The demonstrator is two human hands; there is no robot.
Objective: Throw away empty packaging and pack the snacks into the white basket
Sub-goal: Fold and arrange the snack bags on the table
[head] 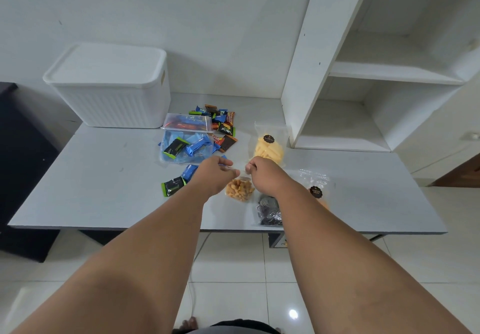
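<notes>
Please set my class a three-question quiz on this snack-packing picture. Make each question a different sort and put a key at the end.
1. True or false: the white basket has its lid on.
2. Short answer: what colour are most of the wrappers in the clear tub?
3. Multiple choice: what do the left hand and the right hand pinch between them?
A. the lid
B. the top of the bag of orange-brown bites
C. the clear tub

Key: 1 true; 2 blue; 3 B
</notes>
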